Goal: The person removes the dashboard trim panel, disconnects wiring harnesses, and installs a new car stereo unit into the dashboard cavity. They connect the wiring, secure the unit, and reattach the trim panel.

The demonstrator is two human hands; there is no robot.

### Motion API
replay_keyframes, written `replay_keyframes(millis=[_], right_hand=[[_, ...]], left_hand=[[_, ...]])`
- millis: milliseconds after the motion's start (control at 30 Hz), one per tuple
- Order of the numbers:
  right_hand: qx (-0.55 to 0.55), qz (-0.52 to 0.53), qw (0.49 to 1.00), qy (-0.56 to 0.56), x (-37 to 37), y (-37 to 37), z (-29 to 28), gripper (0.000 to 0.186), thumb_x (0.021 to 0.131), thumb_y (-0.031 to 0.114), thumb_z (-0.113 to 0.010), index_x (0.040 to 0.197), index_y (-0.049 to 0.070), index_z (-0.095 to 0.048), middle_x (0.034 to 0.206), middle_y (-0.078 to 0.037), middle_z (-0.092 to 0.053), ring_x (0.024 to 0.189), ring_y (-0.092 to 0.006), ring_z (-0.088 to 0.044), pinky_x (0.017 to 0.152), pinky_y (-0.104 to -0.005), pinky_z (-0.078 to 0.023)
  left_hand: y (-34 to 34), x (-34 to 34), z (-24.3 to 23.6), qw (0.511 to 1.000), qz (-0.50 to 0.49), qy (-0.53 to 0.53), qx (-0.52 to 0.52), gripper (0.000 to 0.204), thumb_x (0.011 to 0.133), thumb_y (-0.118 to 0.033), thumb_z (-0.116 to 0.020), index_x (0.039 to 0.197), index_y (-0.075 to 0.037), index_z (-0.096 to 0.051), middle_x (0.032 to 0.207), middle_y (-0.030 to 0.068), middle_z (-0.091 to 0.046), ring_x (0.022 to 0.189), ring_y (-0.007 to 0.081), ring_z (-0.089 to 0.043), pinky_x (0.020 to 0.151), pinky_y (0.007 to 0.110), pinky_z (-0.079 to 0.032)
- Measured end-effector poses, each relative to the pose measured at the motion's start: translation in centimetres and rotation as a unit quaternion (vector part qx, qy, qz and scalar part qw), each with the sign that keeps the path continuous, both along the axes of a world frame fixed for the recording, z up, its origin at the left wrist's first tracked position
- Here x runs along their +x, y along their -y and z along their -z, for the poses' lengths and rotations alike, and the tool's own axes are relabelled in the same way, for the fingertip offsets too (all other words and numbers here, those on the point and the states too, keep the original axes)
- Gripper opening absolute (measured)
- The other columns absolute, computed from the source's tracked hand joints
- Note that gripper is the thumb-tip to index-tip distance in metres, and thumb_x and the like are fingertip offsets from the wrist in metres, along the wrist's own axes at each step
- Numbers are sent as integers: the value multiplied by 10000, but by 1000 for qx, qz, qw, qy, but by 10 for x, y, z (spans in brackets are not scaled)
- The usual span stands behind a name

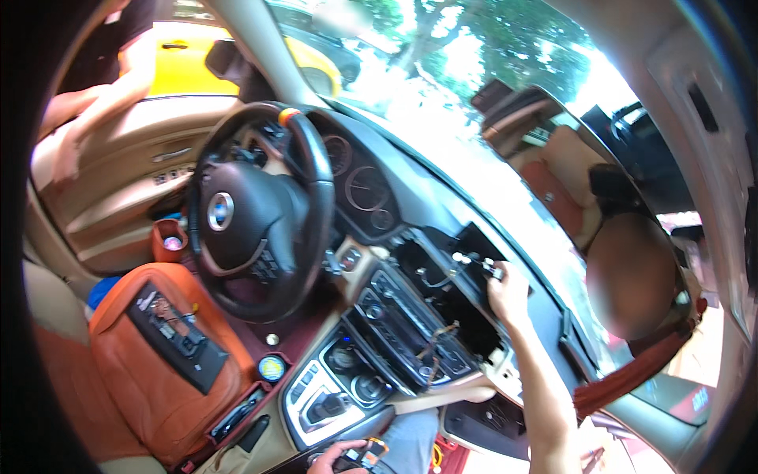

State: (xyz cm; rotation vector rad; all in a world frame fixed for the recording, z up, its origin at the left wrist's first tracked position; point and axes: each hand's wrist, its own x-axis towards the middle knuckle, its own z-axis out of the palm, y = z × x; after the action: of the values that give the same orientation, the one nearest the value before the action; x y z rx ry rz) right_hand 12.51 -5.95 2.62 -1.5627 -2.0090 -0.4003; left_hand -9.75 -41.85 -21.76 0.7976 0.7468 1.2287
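Note:
My right hand reaches up to the dashboard, its fingers closed at the edge of the opening around a small light-coloured piece. Beside the fingertips, thin wires with white plugs come out of the dark dashboard opening. What exactly the fingers grip is too small to tell. Low in the view, my left hand is wrapped round a black device with an orange part, partly cut off by the lower edge. Below the opening sits the radio and climate panel, with a loose bundle of wires hanging over it.
A steering wheel stands left of the console. On the orange driver's seat lies a black panel with wires. The gear lever rises from the centre console. Another person's arm rests by the open driver's door.

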Motion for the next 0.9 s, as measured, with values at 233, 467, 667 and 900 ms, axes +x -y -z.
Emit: replay_keyframes(millis=[233, 467, 667, 900], right_hand=[[-168, -77, 911, -369, 12, -4, 14, 451, 986, 179, -674, 1361, -59, -591, 1021, -102, -704, 896, -146, -680, 808, -278, -549], [-167, -106, 907, -372, 10, -3, 24, 338, 1020, 189, -639, 1292, -8, -679, 1125, -61, -731, 976, -107, -669, 850, -272, -518], [-165, -103, 963, -185, 14, -1, 23, 383, 909, 115, -687, 1268, -15, -651, 1131, -75, -704, 1032, -172, -639, 960, -331, -479], [-36, 10, 996, -76, 9, -27, 38, 311, 880, 49, -636, 1182, 39, -709, 1034, -229, -712, 972, -366, -693, 891, -424, -531]], left_hand=[[1, 4, 11, 997, -12, 63, -48, 561, 877, -95, -735, 1404, -12, -562, 1198, 74, -650, 1006, 143, -623, 843, 267, -518], [-2, 3, 6, 996, -5, 88, -34, 586, 873, -92, -723, 1416, 24, -535, 1258, 110, -645, 1117, 192, -626, 1011, 333, -485], [-1, 1, -5, 993, -14, 110, -48, 566, 883, -57, -700, 1419, 12, -531, 1180, 102, -665, 1008, 172, -661, 871, 294, -542], [3, 0, -8, 990, -2, 113, -83, 555, 880, -13, -684, 1414, 1, -532, 1187, 102, -654, 917, 152, -664, 729, 267, -555]])
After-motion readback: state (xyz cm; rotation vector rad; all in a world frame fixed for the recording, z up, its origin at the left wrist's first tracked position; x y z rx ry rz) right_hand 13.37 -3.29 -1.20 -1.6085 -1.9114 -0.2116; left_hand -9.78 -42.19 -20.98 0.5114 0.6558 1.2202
